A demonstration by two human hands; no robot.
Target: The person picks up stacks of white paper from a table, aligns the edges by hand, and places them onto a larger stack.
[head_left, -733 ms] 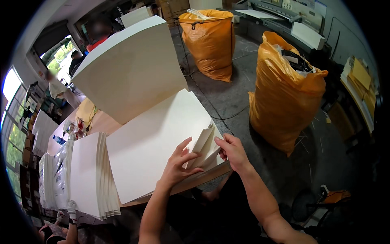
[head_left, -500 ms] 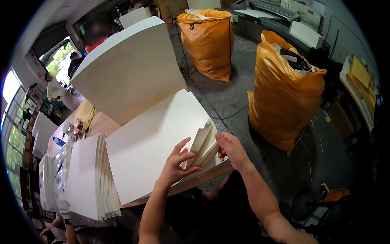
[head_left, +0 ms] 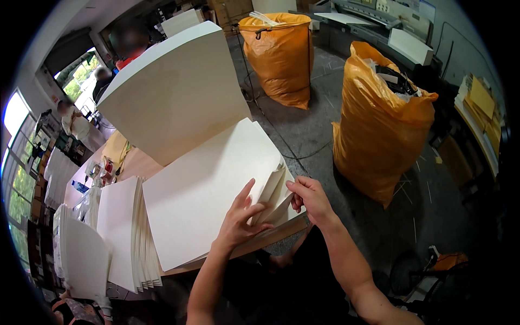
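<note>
A large white paperboard sheet lies flat on the table in front of me, with narrow folded flaps standing along its right end. My left hand rests at the near end of these flaps, fingers spread, the middle finger and thumb against them. My right hand is closed, thumb and curled fingers pinching the outer edge of the right-hand flap. Behind the sheet stands a tall curved white board.
Left of the sheet lies a stack of folded white boards. Another person's gloved hand holds a white board at lower left. Two stuffed orange sacks stand on the floor to the right. People stand at far left.
The folded flaps have spread apart a little between my hands. My left index finger has straightened upward. At lower left, the other person's white board has come forward into view.
</note>
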